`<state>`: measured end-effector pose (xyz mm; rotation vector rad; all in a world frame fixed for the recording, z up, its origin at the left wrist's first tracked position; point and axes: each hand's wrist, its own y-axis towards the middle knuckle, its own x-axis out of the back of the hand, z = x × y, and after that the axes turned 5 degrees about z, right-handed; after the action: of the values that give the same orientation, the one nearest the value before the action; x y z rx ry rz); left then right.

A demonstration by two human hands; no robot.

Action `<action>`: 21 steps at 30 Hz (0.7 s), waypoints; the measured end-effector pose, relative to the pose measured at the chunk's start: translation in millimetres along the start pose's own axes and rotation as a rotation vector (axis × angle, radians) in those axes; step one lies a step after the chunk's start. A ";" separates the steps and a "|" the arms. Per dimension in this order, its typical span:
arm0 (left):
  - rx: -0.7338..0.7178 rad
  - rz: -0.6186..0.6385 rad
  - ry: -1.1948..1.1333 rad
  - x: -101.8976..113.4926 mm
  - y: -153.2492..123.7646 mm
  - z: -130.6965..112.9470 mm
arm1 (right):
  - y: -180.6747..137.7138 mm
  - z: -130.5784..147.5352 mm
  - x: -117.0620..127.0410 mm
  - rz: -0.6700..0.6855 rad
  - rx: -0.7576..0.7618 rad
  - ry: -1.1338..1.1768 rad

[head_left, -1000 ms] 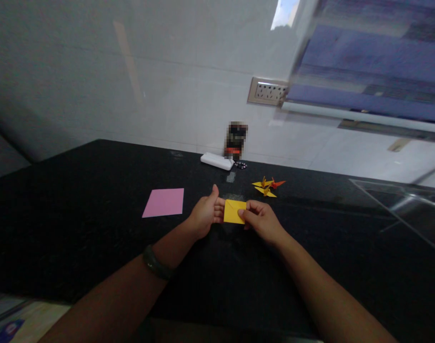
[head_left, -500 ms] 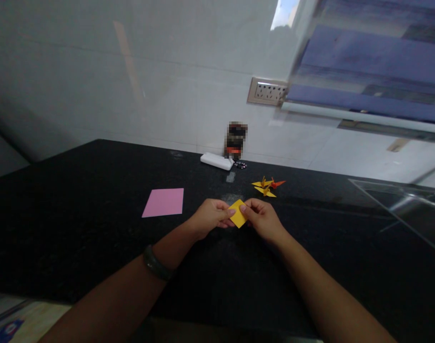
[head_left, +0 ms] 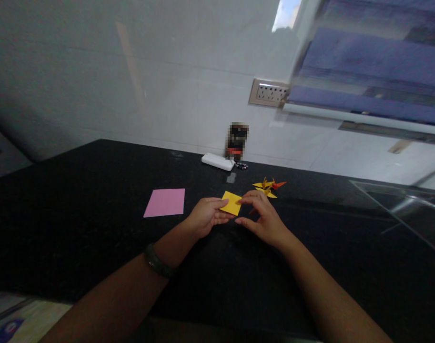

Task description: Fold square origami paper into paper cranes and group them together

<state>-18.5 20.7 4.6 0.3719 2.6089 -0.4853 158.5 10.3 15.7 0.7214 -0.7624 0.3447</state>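
While pinched in the left hand (head_left: 205,216), with thumb on top and fingers underneath, turned a little from half a second ago: a small, flat, folded square of bright yellow paper (head_left: 232,203). Back then, held by both thumbs at once, like a diamond in the middle. Now shifted a bit up and to the left, close to the left hand, and let go of by the right thumb. Still between the two hands, over the counter (head_left: 96,214) of shiny black stone. Cannot tell how high up.

Now half open, with a clear gap between thumb and fingers, like a letter C: the right hand (head_left: 264,218). With thumb just below the yellow paper and pressing on nothing. With fingertips right by the paper's right corner; cannot tell if touching or only very near. Seems to mean a change from two hands holding to mostly one, with the left hand keeping the paper safe and the right thumb free to find a new spot.

Not moved on the counter, as far as can be seen: a flat pink paper sheet (head_left: 165,203), to the left and bigger than the yellow one. Just past the right hand, close together, also unchanged: two yellow folded paper birds (head_left: 268,192) and one orange folded paper bird (head_left: 277,185).
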 end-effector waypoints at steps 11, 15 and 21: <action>-0.001 0.044 0.084 -1.8 -1.7 2.1 | 0.6 -3.2 -3.6 -0.077 0.078 -0.167; 0.012 0.113 0.133 -5.1 -4.7 3.7 | 1.3 -3.1 -7.0 -0.172 0.031 -0.184; -0.006 0.155 0.173 -6.4 -5.9 7.4 | 2.3 -3.9 -15.4 -0.249 -0.057 -0.154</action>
<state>-12.1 11.3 3.1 0.6339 2.7182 -0.4087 148.7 14.2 3.5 0.7852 -0.8141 0.0413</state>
